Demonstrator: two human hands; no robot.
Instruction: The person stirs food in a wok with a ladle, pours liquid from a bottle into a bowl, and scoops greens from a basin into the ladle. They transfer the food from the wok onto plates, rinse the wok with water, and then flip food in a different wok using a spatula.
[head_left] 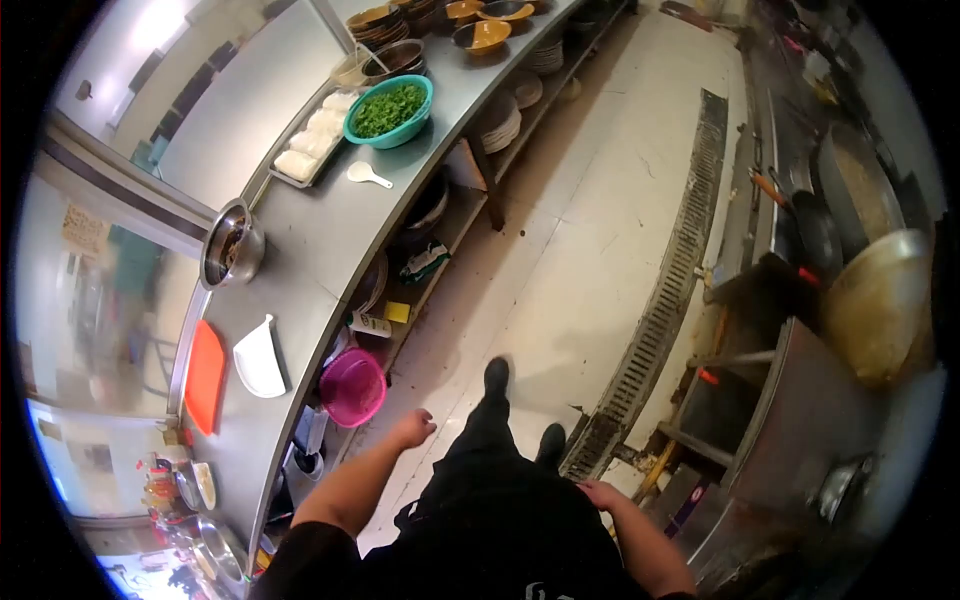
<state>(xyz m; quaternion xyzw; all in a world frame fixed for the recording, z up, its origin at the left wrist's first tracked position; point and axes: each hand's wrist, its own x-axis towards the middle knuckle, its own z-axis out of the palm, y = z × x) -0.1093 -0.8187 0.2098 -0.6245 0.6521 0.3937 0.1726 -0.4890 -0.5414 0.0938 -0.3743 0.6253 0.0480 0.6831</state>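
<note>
1. The left hand (413, 428) is held out in front of the body, over the tiled floor (580, 230). Its fingers are loosely curled and nothing is pinched.
2. The right hand (600, 493) is kept low beside the dark clothing. The fingers lie loosely together and nothing is seen in it, though the finger detail is too small to tell further.
3. A pink basket (352, 387) is the thing nearest the left hand. It is set on the lower shelf under the steel counter (300, 240), just beside the hand but not touched.
4. On the counter above the basket, a white plate (260, 358) is laid just beside an orange board (205, 375).
5. Further along the counter, a steel pot (232, 245) is seen at the back edge, followed by a white spoon (368, 175).
6. A teal bowl of chopped greens (390, 108) is placed past the spoon, touching a tray of white blocks (315, 135).
7. A floor drain grate (660, 300) runs along the floor, near the right hand.
8. A large wok (880, 300) and a black pan (815, 232) are seen beyond the grate, well apart from both hands.
9. Two black shoes (496, 375) are visible on the floor between the hands.
</note>
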